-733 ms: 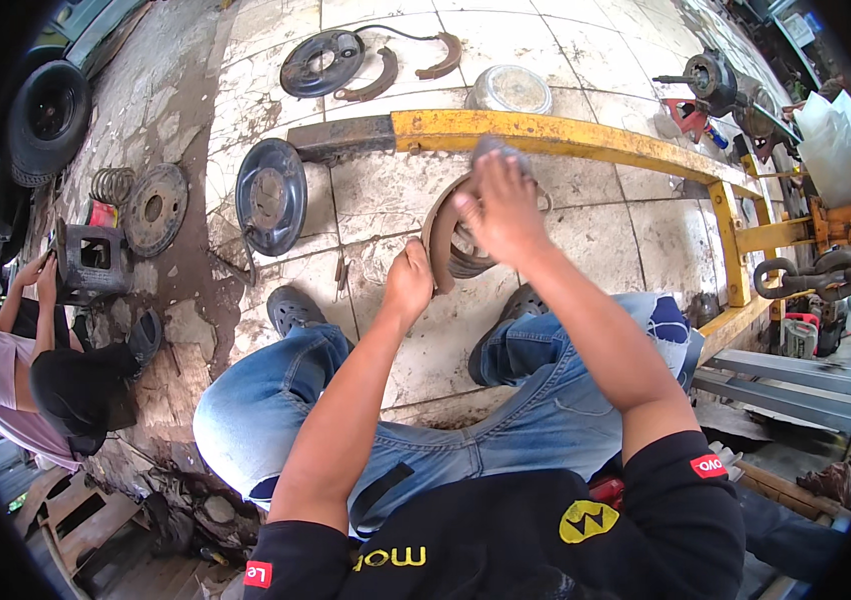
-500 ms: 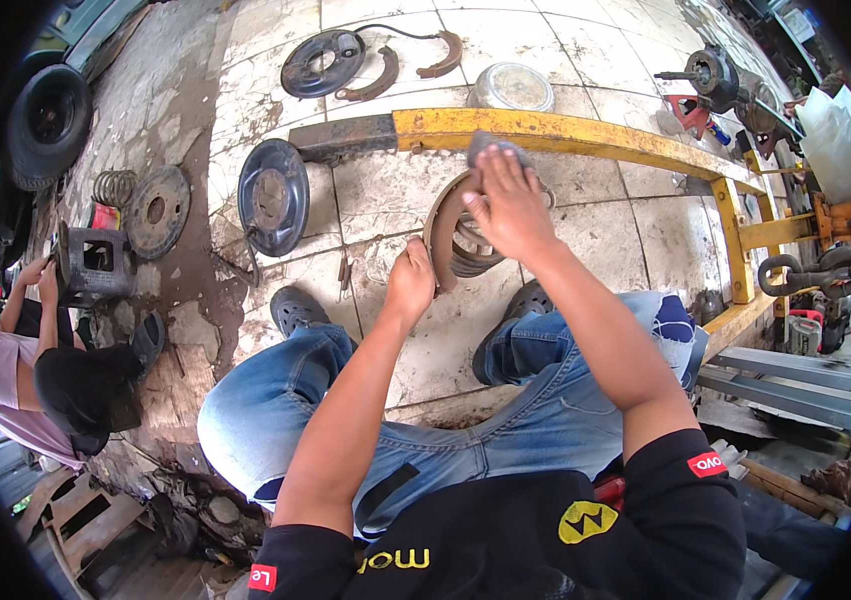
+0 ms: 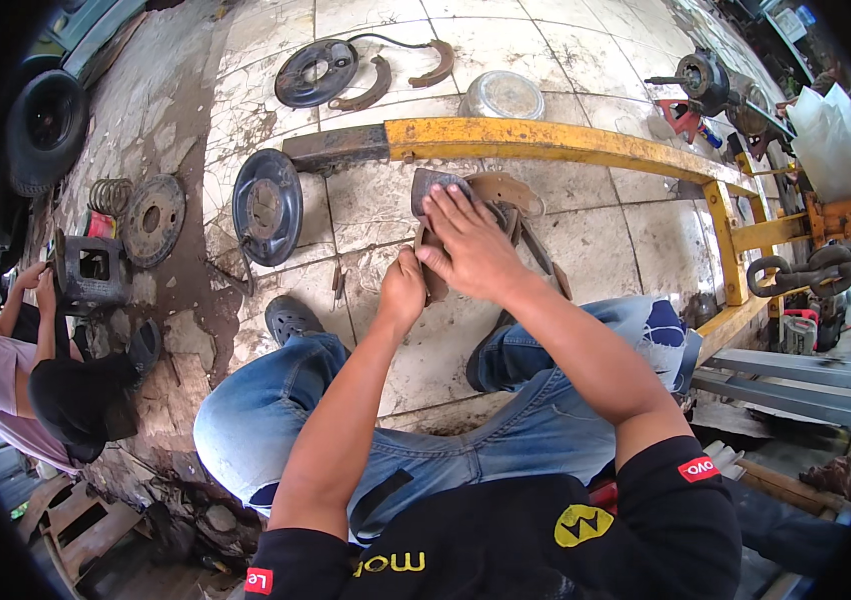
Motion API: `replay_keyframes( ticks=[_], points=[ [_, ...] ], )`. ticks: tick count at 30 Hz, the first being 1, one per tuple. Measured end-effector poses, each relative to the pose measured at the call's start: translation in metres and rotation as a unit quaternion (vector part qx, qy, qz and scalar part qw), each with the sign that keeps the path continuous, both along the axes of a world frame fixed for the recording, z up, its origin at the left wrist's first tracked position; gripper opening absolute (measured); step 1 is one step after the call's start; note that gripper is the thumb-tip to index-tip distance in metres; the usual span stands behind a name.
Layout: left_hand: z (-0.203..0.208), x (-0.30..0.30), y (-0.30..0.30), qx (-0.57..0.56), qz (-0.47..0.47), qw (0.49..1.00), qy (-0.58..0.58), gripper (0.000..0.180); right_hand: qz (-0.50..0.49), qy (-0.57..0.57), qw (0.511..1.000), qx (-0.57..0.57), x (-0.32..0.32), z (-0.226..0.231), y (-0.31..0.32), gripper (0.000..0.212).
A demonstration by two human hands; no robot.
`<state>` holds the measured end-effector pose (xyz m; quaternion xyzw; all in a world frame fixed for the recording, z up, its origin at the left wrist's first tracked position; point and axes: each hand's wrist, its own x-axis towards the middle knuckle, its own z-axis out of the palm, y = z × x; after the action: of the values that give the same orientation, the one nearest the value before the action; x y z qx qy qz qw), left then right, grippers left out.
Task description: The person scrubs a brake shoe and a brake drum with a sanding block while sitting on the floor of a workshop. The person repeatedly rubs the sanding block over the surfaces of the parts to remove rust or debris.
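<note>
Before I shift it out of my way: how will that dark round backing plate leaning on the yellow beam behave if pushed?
The backing plate looks like stiff, thick metal, so probably heavy. It stands on edge, so a nudge may tip or roll it.
</note>
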<state>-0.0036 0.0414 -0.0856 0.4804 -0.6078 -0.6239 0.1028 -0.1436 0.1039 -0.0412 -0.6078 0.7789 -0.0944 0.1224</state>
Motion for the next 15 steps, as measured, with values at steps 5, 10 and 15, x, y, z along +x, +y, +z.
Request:
replay_keyframes(
  ticks=[5,10,15],
  points=[
    [-0.014,0.000,-0.002,-0.016,-0.013,0.999,-0.032,0.059,-0.167,0.051,0.984,0.038,-0.028,0.000,-0.003,0.079],
    [0.000,0.001,0.001,-0.021,-0.001,1.000,-0.010,0.066,-0.053,0.031,0.998,0.024,-0.009,0.005,-0.002,0.083],
    [0.008,-0.002,0.005,-0.058,-0.037,0.996,-0.053,0.068,-0.208,0.031,0.977,0.031,-0.032,-0.004,-0.002,0.081]
  ],
)
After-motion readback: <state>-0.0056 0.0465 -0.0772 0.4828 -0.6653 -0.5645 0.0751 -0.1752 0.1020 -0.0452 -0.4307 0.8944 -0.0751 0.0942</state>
